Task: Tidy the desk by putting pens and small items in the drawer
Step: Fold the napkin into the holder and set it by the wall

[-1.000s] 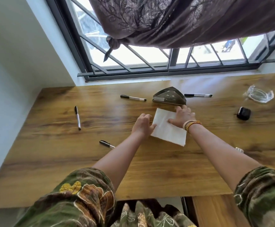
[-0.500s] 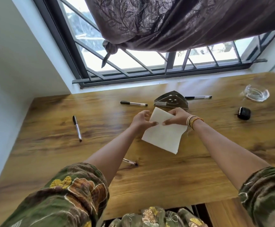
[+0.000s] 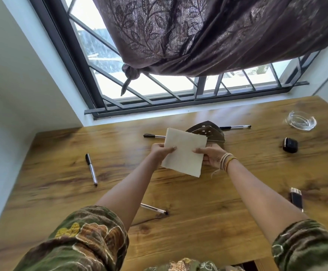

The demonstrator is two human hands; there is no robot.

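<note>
I have the folded napkin (image 3: 183, 151) pinched by both hands, left (image 3: 160, 151) and right (image 3: 211, 156), above the surface (image 3: 198, 227); next I'd judge slotting it into the metal holder (image 3: 210, 133).

Glossy wood-grain desk (image 3: 198, 222), matt paper napkin (image 3: 184, 151), shiny metal holder (image 3: 212, 133)

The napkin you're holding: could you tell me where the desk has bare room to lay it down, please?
Bare wood lies at the near middle, between your forearms, and at the far left corner beyond the left pen. It is crowded around the metal napkin holder, flanked by two pens, and on the right by the glass ashtray and black case.
</note>
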